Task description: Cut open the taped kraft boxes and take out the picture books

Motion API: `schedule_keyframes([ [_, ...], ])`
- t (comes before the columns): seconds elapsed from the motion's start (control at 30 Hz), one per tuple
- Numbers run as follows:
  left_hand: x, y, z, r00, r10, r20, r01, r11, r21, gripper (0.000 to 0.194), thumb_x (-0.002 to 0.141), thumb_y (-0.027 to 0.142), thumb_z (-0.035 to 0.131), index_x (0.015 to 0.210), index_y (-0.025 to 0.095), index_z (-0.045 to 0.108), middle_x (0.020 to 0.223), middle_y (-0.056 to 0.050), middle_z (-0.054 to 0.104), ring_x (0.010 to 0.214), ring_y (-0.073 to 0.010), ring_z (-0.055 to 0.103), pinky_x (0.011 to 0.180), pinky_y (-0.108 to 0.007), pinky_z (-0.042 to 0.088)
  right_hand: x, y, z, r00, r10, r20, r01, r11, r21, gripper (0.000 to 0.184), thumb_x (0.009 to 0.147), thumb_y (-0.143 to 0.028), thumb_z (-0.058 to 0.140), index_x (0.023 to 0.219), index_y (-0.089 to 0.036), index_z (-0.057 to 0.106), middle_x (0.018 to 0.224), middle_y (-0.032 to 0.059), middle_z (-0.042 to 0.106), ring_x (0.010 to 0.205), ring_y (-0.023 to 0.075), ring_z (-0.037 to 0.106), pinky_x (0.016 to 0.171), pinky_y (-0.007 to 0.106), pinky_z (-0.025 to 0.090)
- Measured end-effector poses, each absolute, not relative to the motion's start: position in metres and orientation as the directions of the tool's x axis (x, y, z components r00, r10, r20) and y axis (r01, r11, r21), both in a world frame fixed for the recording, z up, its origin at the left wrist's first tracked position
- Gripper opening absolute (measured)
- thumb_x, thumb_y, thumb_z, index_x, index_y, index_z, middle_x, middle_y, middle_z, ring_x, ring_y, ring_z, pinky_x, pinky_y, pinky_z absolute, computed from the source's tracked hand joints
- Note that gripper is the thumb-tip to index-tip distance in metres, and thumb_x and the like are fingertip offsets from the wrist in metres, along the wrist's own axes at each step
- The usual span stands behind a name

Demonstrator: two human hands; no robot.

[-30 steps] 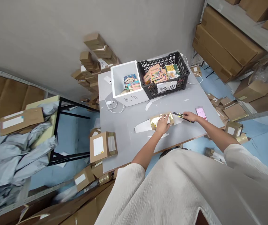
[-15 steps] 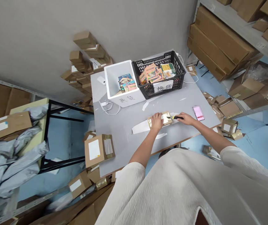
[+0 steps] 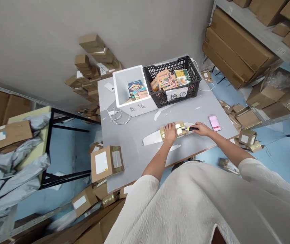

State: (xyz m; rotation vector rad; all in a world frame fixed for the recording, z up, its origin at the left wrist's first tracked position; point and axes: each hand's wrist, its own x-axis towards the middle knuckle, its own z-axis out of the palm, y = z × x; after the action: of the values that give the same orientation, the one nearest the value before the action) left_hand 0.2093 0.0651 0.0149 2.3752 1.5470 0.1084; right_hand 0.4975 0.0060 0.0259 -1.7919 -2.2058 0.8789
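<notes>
A small cardboard parcel (image 3: 179, 128) wrapped in shiny tape lies on the grey table (image 3: 135, 135). My left hand (image 3: 170, 131) rests flat on the parcel's left part, fingers spread, pressing it down. My right hand (image 3: 201, 129) is closed round a yellow and black utility knife (image 3: 191, 128), whose tip touches the parcel's right end. A white strip of paper (image 3: 151, 138) sticks out from under the parcel to the left.
A white foam box (image 3: 135, 90) and a black crate (image 3: 173, 81), both holding books, stand at the table's far side. A pink phone (image 3: 214, 122) lies right of my hand. A labelled box (image 3: 105, 163) sits at the near left corner. Cartons litter the floor and shelves.
My right hand has brought the knife leftwards from beside the parcel until its tip meets the parcel's end. My left hand stays pressed on the parcel.
</notes>
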Motion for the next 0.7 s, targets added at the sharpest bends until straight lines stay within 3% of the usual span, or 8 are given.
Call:
schedule_keyframes([
  [0.7,0.209,0.067,0.012,0.388,0.916,-0.105,0.888,-0.340,0.310,0.060,0.107,0.028,0.043,0.167,0.025,0.044,0.158,-0.018,0.058,0.151,-0.0355,0.047,0.133,-0.059,0.026,0.493,0.013,0.029,-0.251,0.949,-0.189,0.804,0.096,-0.586,0.044,0.103,-0.035,0.065,0.146,-0.029,0.075,0.127,0.0106,0.074,0.108,0.0261,0.070,0.101,0.037,0.055],
])
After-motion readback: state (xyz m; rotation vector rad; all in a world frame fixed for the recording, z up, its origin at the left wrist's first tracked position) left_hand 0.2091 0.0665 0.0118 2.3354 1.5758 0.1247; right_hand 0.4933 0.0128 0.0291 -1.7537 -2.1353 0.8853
